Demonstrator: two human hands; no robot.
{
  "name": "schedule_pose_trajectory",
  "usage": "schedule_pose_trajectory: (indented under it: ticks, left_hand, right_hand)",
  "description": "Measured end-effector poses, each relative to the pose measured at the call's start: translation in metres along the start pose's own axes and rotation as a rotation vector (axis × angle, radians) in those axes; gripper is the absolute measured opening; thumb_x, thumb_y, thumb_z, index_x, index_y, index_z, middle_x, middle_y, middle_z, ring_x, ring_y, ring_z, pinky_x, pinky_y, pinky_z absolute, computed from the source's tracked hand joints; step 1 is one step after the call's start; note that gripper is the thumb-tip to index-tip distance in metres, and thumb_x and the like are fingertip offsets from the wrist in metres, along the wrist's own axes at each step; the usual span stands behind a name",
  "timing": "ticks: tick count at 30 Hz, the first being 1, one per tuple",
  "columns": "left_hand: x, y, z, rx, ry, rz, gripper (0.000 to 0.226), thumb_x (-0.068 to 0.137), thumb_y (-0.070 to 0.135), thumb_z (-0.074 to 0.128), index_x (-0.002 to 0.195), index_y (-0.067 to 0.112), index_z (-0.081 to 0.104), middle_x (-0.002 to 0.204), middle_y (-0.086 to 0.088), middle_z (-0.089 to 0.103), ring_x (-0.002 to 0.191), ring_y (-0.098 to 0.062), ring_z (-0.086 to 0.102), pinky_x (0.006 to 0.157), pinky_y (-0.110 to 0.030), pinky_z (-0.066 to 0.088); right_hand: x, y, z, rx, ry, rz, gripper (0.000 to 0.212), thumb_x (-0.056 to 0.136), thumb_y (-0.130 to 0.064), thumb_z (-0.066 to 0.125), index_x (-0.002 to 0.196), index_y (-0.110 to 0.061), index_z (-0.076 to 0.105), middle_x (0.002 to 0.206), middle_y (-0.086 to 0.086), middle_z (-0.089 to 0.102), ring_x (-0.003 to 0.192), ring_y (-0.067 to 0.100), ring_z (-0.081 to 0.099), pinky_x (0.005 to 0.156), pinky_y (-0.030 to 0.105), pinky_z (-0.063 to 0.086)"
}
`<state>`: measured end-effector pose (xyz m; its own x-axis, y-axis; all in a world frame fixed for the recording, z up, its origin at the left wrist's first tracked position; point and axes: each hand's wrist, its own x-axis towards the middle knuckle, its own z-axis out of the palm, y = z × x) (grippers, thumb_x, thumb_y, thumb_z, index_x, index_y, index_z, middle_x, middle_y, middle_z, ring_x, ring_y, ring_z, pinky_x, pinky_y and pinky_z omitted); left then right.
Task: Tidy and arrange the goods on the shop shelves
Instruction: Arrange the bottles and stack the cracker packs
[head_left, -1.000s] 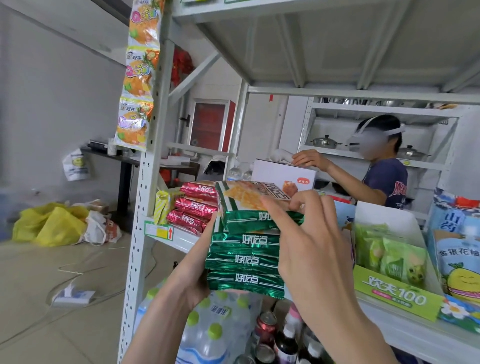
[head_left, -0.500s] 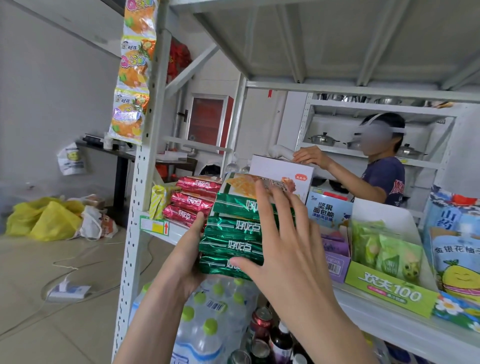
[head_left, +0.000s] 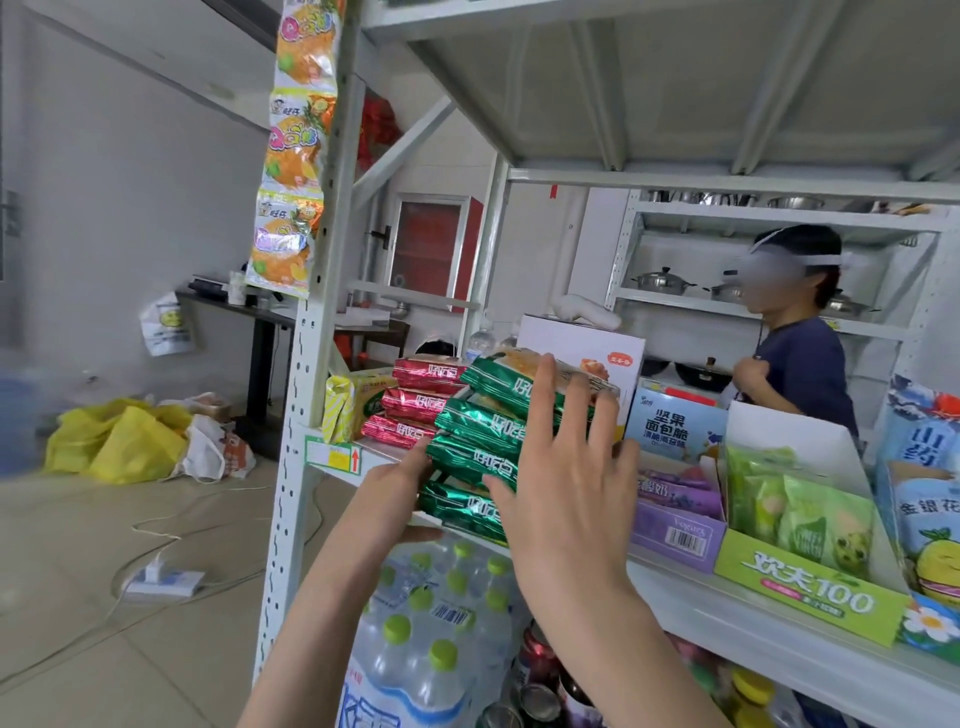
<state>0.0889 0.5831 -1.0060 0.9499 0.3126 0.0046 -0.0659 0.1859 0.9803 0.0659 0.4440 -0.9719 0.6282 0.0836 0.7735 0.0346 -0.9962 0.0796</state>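
Note:
A stack of several green biscuit packs sits at the front edge of the white metal shelf. My left hand presses against the stack's left side near the bottom, thumb under the shelf lip. My right hand lies flat with spread fingers against the front and right of the stack, fingertips on the top pack. Behind the green stack stands a pile of three red biscuit packs. A yellow-green snack pack leans at the shelf's left end.
A white carton, a blue box, a purple yogurt box and a green display box fill the shelf to the right. Bottled water and cans stand below. Another person stands behind the shelf. Yellow bags lie on the floor.
The green stack has gone from held in the air onto the shelf edge. My right hand has opened from gripping the top pack to lying flat against the stack. The other person withdrew their arm.

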Motion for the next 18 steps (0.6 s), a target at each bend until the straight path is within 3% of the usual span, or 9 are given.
schedule_pose_trajectory:
  ticks: [3, 6, 9, 10, 12, 13, 15, 18]
  left_hand:
    - [-0.002, -0.001, -0.009, 0.23, -0.002, 0.051, 0.056, 0.102, 0.057, 0.044, 0.126, 0.01, 0.064, 0.126, -0.003, 0.061, 0.092, -0.02, 0.067, 0.072, -0.044, 0.065]
    - [-0.007, 0.003, -0.021, 0.306, -0.091, 0.081, 0.049, 0.106, 0.049, 0.041, 0.13, 0.013, 0.062, 0.129, -0.006, 0.062, 0.086, -0.023, 0.074, 0.074, -0.043, 0.064]
    - [-0.012, 0.004, -0.04, 0.524, -0.325, 0.132, 0.042, 0.105, 0.033, 0.048, 0.146, 0.026, 0.046, 0.127, 0.003, 0.062, 0.085, -0.012, 0.074, 0.08, -0.033, 0.062]
    - [-0.014, 0.003, -0.044, 0.62, -0.403, 0.163, 0.048, 0.102, 0.034, 0.053, 0.148, 0.033, 0.04, 0.125, 0.008, 0.063, 0.086, -0.008, 0.074, 0.081, -0.029, 0.059]
    - [-0.012, 0.001, -0.049, 0.809, -0.478, 0.283, 0.054, 0.094, 0.044, 0.065, 0.142, 0.04, 0.04, 0.127, 0.015, 0.062, 0.102, -0.01, 0.07, 0.092, -0.033, 0.056]
    - [-0.008, -0.001, -0.048, 0.911, -0.442, 0.362, 0.053, 0.091, 0.047, 0.069, 0.138, 0.039, 0.046, 0.129, 0.015, 0.062, 0.111, -0.011, 0.066, 0.098, -0.035, 0.053]
    - [0.002, -0.004, -0.042, 1.016, -0.289, 0.494, 0.045, 0.091, 0.043, 0.071, 0.133, 0.03, 0.058, 0.127, 0.008, 0.066, 0.11, -0.011, 0.062, 0.098, -0.033, 0.051]
    - [0.008, -0.01, -0.034, 0.946, -0.124, 0.574, 0.042, 0.092, 0.034, 0.073, 0.132, 0.024, 0.064, 0.121, 0.003, 0.068, 0.106, -0.013, 0.06, 0.092, -0.027, 0.048]
  right_hand:
    - [-0.002, -0.002, -0.001, -0.007, 0.001, -0.019, 0.126, 0.07, -0.062, 0.084, 0.163, -0.01, 0.017, 0.149, 0.017, 0.043, 0.136, 0.038, 0.039, 0.098, 0.052, 0.046]
    - [-0.002, -0.001, -0.001, -0.002, -0.001, -0.027, 0.12, 0.07, -0.061, 0.084, 0.161, -0.012, 0.022, 0.149, 0.017, 0.042, 0.137, 0.039, 0.037, 0.101, 0.055, 0.047]
    - [0.0, 0.0, -0.002, 0.007, 0.003, -0.021, 0.116, 0.067, -0.059, 0.087, 0.157, -0.013, 0.03, 0.147, 0.016, 0.044, 0.136, 0.039, 0.04, 0.098, 0.056, 0.048]
    - [0.0, 0.0, -0.003, 0.004, 0.003, -0.021, 0.115, 0.066, -0.06, 0.087, 0.157, -0.014, 0.031, 0.148, 0.015, 0.044, 0.136, 0.038, 0.04, 0.098, 0.055, 0.047]
    - [-0.001, 0.001, -0.004, -0.01, 0.004, -0.025, 0.113, 0.067, -0.06, 0.086, 0.156, -0.016, 0.032, 0.149, 0.014, 0.043, 0.137, 0.038, 0.04, 0.098, 0.053, 0.046]
    - [-0.001, 0.0, -0.005, -0.014, 0.006, -0.022, 0.113, 0.068, -0.06, 0.086, 0.156, -0.016, 0.031, 0.149, 0.013, 0.043, 0.137, 0.037, 0.039, 0.097, 0.053, 0.045]
    - [-0.001, -0.001, -0.006, -0.024, 0.006, -0.004, 0.113, 0.067, -0.06, 0.086, 0.155, -0.015, 0.032, 0.149, 0.014, 0.044, 0.137, 0.038, 0.039, 0.097, 0.052, 0.045]
    - [0.0, -0.006, -0.007, -0.059, 0.0, 0.013, 0.111, 0.069, -0.06, 0.085, 0.155, -0.013, 0.032, 0.147, 0.016, 0.044, 0.135, 0.038, 0.039, 0.096, 0.051, 0.043]
